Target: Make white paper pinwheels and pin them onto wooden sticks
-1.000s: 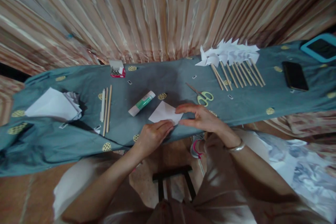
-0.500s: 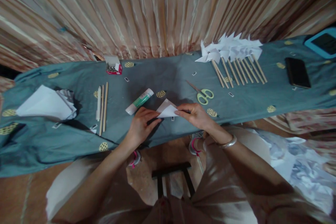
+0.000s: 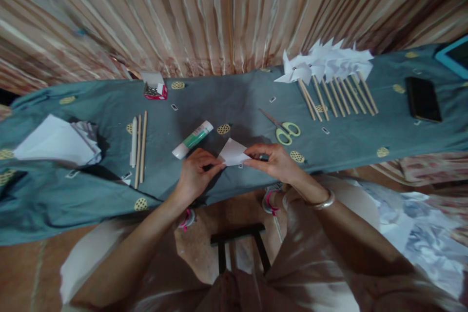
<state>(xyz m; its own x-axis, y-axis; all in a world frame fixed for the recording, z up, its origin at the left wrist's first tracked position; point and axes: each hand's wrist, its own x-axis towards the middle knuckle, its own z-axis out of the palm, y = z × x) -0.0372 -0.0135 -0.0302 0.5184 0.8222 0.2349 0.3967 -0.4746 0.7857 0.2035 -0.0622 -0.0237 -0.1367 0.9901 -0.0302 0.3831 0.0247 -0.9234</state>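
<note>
A small white sheet of folded paper [image 3: 233,152] is held just above the cloth-covered table, one corner pointing away from me. My left hand [image 3: 197,170] pinches its left corner between thumb and fingers. On the opposite corner, my right hand [image 3: 272,160] has a similar pinch. A green and white glue stick [image 3: 192,139] lies beyond my left hand. Scissors with light green handles [image 3: 287,132] rest past my right hand.
Several paper pinwheels on sticks [image 3: 329,70] lie at the back right, near a phone [image 3: 423,99]. Leftward are loose sticks [image 3: 144,146], a stack of white paper [image 3: 54,141] and a small red box of metal pins [image 3: 155,90]. Crumpled paper [image 3: 424,239] lies at lower right.
The paper has gone from a folded triangle with an overlapping flap to a flatter, four-cornered shape. Both hands keep their hold at its sides. The view has shifted slightly.
</note>
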